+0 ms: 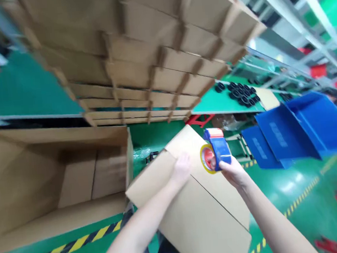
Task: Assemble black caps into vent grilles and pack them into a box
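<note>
A cardboard box (201, 218) stands in front of my body with its flaps folded over and a seam running between them. My left hand (183, 168) lies on the flaps near the far end of that seam, fingers stretched out and slightly blurred. Over the box's right side, my right hand (229, 170) grips a blue tape dispenser (220, 147) with a roll of tape in it. The dispenser is held up above the flap, its head pointing away from me. I see no tape strip running along the seam.
A large open carton (81, 178) stands at the left. Folded cardboard dividers or boxes (149, 52) are stacked ahead. Blue bins (290, 126) stand at the right, and black round parts (241, 95) lie on a green bench. Yellow-black tape (67, 247) marks the green floor.
</note>
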### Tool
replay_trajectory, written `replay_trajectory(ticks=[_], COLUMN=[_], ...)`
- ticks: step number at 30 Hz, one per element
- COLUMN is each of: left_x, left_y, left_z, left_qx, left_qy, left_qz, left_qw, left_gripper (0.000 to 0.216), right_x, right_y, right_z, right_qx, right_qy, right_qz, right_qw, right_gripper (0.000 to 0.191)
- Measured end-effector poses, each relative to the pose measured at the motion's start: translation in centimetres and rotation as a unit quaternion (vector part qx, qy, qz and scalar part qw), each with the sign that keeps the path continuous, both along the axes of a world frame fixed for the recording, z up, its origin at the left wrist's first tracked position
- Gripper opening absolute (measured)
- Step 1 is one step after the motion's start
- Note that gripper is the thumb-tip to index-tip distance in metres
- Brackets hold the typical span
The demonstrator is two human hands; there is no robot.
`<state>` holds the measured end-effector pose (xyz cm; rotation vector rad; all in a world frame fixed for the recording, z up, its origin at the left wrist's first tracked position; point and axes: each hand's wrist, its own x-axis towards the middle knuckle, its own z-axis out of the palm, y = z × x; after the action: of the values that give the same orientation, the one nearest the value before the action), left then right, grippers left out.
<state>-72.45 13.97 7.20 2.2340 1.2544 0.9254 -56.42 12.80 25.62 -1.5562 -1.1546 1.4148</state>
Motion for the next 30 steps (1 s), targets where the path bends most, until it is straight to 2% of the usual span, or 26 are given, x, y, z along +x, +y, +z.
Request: replay_trajectory(ticks=[3, 5, 6, 8, 10, 11, 13, 16, 19, 21, 23, 27, 30], left_x=[0.9, 1.7, 2.2, 3.0, 3.5, 3.8, 4.3, 4.7, 4.7, 4.6, 4.3, 2.3, 0.7], left_y=[0.1, 0.6, 0.7, 0.0, -1.5, -2.3, -3.2, -3.5, -3.9, -4.5, -5.0, -5.5, -5.9], left_z=[0.2, -0.1, -0.2, -0.3, 0.0, 0.1, 0.3, 0.3, 0.3, 0.3, 0.4, -0.1, -0.9], left_qx=[-0.006, -0.006, -0.004, 0.001, 0.008, 0.013, 0.023, 0.038, 0.055, 0.052, 0.043, 0.035, 0.035], left_qy=[0.042, 0.071, 0.089, 0.124, 0.146, 0.151, 0.151, 0.135, 0.102, 0.076, 0.056, 0.072, 0.107], left_qz=[-0.03, -0.03, -0.017, 0.016, 0.043, 0.052, 0.06, 0.062, 0.081, 0.097, 0.105, 0.074, 0.067], left_qw=[0.999, 0.997, 0.996, 0.992, 0.988, 0.987, 0.986, 0.988, 0.99, 0.991, 0.992, 0.994, 0.991], left_gripper=[0.042, 0.045, 0.045, 0.046, 0.047, 0.046, 0.041, 0.039, 0.038, 0.037, 0.036, 0.045, 0.052], right_x=[6.9, 11.7, 13.9, 16.8, 16.9, 15.8, 11.4, 1.3, -8.1, -12.0, -13.7, -13.2, -12.2], right_y=[-3.4, -5.0, -5.5, -5.8, -4.5, -3.2, 0.3, 6.4, 12.0, 14.7, 16.4, 17.1, 16.8], right_z=[-0.2, 0.4, 0.7, 0.5, -1.1, -2.4, -5.1, -8.2, -9.5, -10.3, -11.5, -14.1, -15.0], right_qx=[0.036, 0.048, 0.052, 0.064, 0.117, 0.159, 0.252, 0.358, 0.386, 0.371, 0.344, 0.268, 0.222], right_qy=[0.006, -0.036, -0.075, -0.181, -0.295, -0.34, -0.406, -0.453, -0.447, -0.448, -0.457, -0.487, -0.495], right_qz=[-0.137, -0.156, -0.133, -0.033, 0.1, 0.164, 0.263, 0.362, 0.445, 0.482, 0.506, 0.506, 0.495], right_qw=[0.99, 0.986, 0.987, 0.981, 0.943, 0.912, 0.838, 0.732, 0.673, 0.655, 0.646, 0.66, 0.679], right_gripper=[0.061, 0.058, 0.057, 0.048, 0.035, 0.031, 0.027, 0.024, 0.022, 0.023, 0.026, 0.036, 0.037])
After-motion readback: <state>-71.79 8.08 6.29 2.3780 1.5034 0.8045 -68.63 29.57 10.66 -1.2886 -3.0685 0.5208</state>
